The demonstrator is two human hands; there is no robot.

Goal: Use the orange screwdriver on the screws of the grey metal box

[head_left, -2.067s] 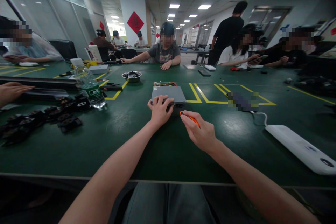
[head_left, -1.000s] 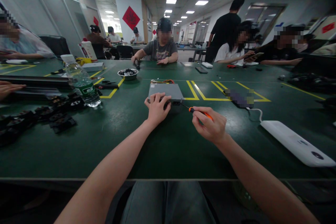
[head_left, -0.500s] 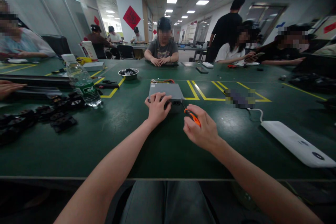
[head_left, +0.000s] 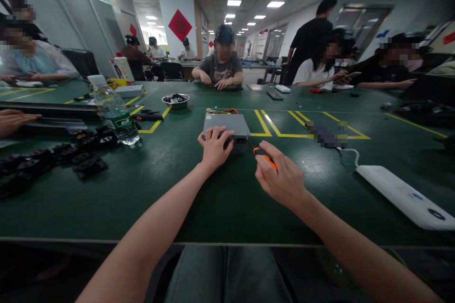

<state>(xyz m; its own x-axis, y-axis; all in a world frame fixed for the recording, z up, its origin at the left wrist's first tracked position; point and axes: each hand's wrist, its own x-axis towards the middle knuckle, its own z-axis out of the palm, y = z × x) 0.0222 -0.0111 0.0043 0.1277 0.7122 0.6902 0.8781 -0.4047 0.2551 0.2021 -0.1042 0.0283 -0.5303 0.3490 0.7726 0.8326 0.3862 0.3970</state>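
Observation:
A grey metal computer power supply (head_left: 231, 123) lies on the green table, with coloured wires (head_left: 225, 111) at its far side and a dark socket in its near face. My left hand (head_left: 216, 147) is closed over its near left part, fingers on the top. In my right hand (head_left: 279, 170) is a screwdriver (head_left: 265, 157) with an orange and black handle. Its thin shaft points at the near right corner of the power supply. Whether the tip sits in a screw is too small to tell.
A water bottle (head_left: 117, 116) and several black parts (head_left: 88, 158) are on the left. Behind them stands a metal bowl (head_left: 175, 100) of small items. A white power bank (head_left: 405, 194) with a cable lies right. A co-worker (head_left: 220, 68) sits opposite; another person's hand (head_left: 16, 120) shows far left.
My right hand has shifted slightly right and turned a little around the screwdriver handle. My left hand stays on the power supply. The co-worker opposite has moved their hands apart.

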